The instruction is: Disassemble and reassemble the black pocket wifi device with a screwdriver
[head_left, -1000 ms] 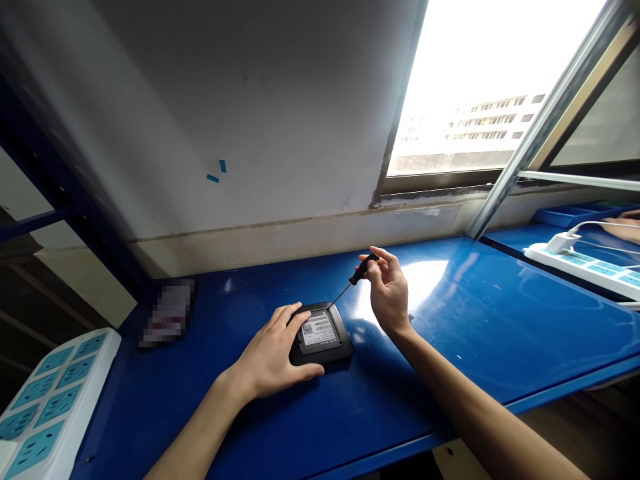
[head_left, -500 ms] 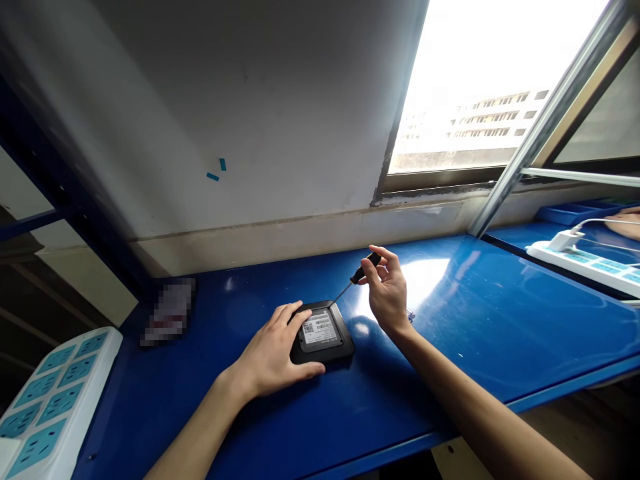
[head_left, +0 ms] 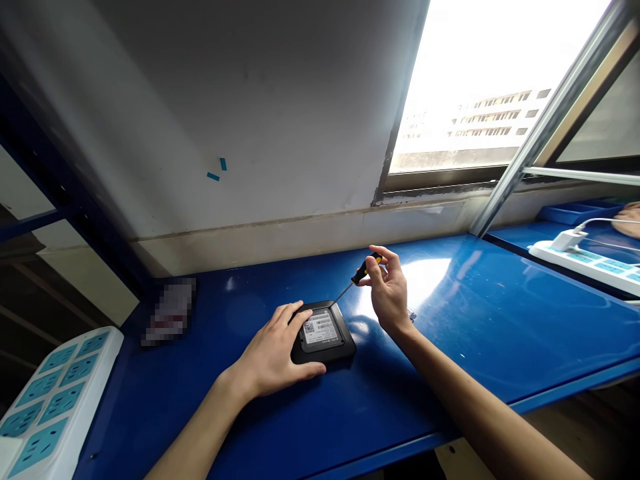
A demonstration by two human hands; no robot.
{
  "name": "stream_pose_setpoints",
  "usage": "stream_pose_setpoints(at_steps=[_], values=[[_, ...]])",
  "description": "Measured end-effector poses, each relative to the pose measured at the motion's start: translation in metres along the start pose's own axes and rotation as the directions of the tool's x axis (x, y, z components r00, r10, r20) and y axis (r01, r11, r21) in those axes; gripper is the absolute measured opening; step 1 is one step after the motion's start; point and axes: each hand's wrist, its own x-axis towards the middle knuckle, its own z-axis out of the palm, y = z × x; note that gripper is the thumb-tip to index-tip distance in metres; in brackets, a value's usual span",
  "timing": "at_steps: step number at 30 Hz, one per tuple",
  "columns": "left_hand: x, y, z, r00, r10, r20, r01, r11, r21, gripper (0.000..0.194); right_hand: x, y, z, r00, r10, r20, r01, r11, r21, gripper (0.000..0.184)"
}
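We have a black device (head_left: 326,331) on the blue bench (head_left: 525,347), a screwdriver (head_left: 361,273) slanting to its corner.
Clocked from the device: near half past eight, a white power strip (head_left: 64,400); at nine, our left hand (head_left: 270,350) holds the device, fingers over its left side, thumb at its near edge; at one, the screwdriver's tip; at two, our right hand (head_left: 389,290) pinching its handle.

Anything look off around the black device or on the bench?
Mainly the screwdriver: it slants toward the right hand rather than standing upright at a corner of the black device. Two blue strips also sit askew on the wall. No spill shows.
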Motion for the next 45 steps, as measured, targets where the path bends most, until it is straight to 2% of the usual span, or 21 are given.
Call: stream_pose_setpoints(at_steps=[4, 9, 15, 22, 25, 33, 41, 45], values=[[0.0006, -0.0002, 0.0003, 1.000, -0.007, 0.003, 0.007, 1.000, 0.002, 0.090, 0.0032, 0.0036, -0.0017, 1.000, -0.021, 0.000, 0.021, 1.000, 0.010, 0.044], [0.0004, -0.0015, 0.0016, 1.000, -0.004, 0.005, 0.004, 1.000, 0.003, 0.091, 0.0041, 0.0010, -0.0028, 1.000, 0.021, 0.017, -0.021, 1.000, 0.005, 0.045], [0.0004, -0.0009, 0.0010, 1.000, -0.010, 0.010, 0.010, 1.000, 0.006, 0.090, 0.0015, -0.0036, -0.0021, 0.998, 0.045, 0.051, -0.049, 0.996, 0.077, 0.039], [0.0005, -0.0015, 0.0012, 1.000, -0.003, 0.008, 0.003, 1.000, 0.012, 0.090, 0.0031, 0.0019, -0.0020, 1.000, -0.004, -0.017, 0.004, 1.000, -0.001, 0.042], [0.0008, -0.0017, 0.0013, 1.000, -0.004, 0.006, 0.004, 1.000, 0.012, 0.091, 0.0046, 0.0030, -0.0036, 1.000, -0.019, -0.010, 0.019, 1.000, -0.014, 0.041], [0.0007, -0.0020, 0.0018, 1.000, -0.003, 0.002, 0.003, 1.000, 0.007, 0.090, 0.0028, -0.0027, -0.0020, 0.998, 0.052, 0.035, -0.054, 0.996, 0.068, 0.038], [-0.0002, -0.0016, 0.0016, 1.000, -0.004, 0.005, 0.004, 1.000, 0.019, 0.091, 0.0020, 0.0019, -0.0013, 1.000, -0.003, -0.004, 0.003, 1.000, -0.026, 0.045], [0.0003, -0.0016, 0.0014, 1.000, 0.003, 0.004, -0.003, 1.000, 0.022, 0.091, 0.0033, 0.0026, -0.0023, 1.000, -0.019, -0.005, 0.019, 1.000, -0.023, 0.042]])
